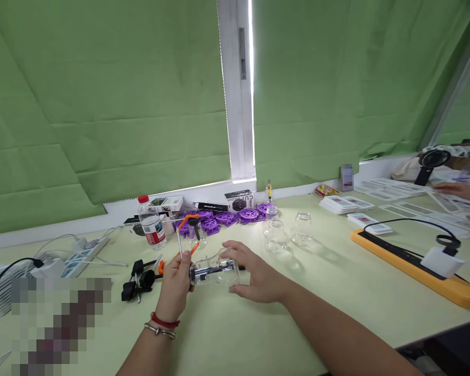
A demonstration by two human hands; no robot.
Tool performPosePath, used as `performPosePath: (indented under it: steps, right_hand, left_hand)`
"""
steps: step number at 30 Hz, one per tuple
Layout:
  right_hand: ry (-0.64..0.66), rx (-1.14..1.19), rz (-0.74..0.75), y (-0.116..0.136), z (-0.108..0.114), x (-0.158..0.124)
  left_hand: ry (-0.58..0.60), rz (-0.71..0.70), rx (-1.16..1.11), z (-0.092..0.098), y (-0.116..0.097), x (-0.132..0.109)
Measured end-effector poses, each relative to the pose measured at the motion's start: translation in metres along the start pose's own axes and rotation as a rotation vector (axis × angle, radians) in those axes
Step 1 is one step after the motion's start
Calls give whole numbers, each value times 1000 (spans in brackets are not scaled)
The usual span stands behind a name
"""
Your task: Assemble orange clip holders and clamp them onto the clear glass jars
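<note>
My left hand [177,277] is closed around the dark-rimmed end of a clear glass jar [219,277] lying sideways above the table. A metal shaft with black parts runs inside the jar. A thin metal rod [180,243] rises by my left fingers toward an orange piece [188,220]. On the jar's other end, my right hand [254,274] curves its fingers over the top with the thumb beneath. Behind them stands another jar [196,235] with a black top. Black crank parts [141,279] lie to the left of my left hand.
Empty glass jars [302,230] stand right of centre. Behind are purple plastic parts [247,214], a small box [239,199] and a water bottle [152,224]. A yellow power strip [407,261] lies at right, near white cards [335,204]. Another person's hand [460,190] handles white sheets.
</note>
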State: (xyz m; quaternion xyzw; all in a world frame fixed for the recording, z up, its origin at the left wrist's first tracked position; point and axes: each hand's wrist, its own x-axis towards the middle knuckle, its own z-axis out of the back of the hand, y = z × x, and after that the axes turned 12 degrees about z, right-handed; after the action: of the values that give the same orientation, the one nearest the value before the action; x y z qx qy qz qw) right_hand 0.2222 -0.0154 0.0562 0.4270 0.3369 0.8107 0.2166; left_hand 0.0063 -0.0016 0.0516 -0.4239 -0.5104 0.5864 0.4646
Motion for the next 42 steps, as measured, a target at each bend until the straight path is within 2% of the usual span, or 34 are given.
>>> performPosePath:
  steps: [1,2,3,5,7,8,9,10,12,14,15,17,19,20,22,24,25,26,27,31,33,37,42]
  right_hand:
    - [-21,-69,103,3,1,0]
    - [-43,-77,138,4,1,0]
    - [-75,-27,99,4,0,0]
    - [-114,194,-142,-1,-2,1]
    - [-51,389,-399,-8,-5,1]
    - [-17,401,-450,-11,-6,2]
    - [2,340,-424,-12,-7,2]
    - [4,216,-326,-11,-7,2]
    - [-1,-127,-5,-6,-6,1]
    - [48,-405,286,0,-6,0]
    - [86,-486,374,3,-6,-1]
    - [132,-523,445,5,-6,-2]
    - [72,-424,385,3,-7,-3]
    - [4,-322,298,1,-7,-4]
    - [-121,-29,13,-5,-8,-4]
    - [-117,242,-296,-10,-10,-3]
    - [-75,293,-379,-12,-11,-2]
    - [-32,262,-390,-12,-12,-2]
    - [-7,156,-331,-11,-12,-1]
    - [7,-431,95,4,-2,0]
    - [-10,-578,149,14,12,-5]
    - [-204,-642,-14,16,46,-41]
    - [-537,-513,-228,-28,71,-102]
  left_hand:
    - [5,40,-34,0,-1,0]
    - [-2,50,-53,0,-2,-1]
    - [-13,25,-48,0,-2,-2]
    - [-38,-107,29,0,-2,-5]
    - [-44,-240,132,1,0,-6]
    - [-38,-266,164,1,0,-6]
    - [-35,-250,176,1,0,-5]
    - [-33,-192,165,1,0,-3]
    - [8,3,94,1,-1,0]
    - [67,187,-10,0,-2,3]
    - [94,241,-55,1,-3,4]
    - [103,274,-108,1,-4,4]
    - [55,217,-111,2,-5,2]
    - [23,156,-98,2,-5,1]
    - [-24,-9,-33,3,-3,-1]
    - [-13,-153,60,4,0,-2]
    - [1,-183,97,4,2,0]
    - [9,-175,113,5,3,1]
    - [4,-135,104,5,4,4]
    - [-129,112,-71,11,1,13]
    - [-171,135,-132,14,-3,15]
    - [-176,133,-172,14,-8,13]
    - [-132,162,-224,8,-6,11]
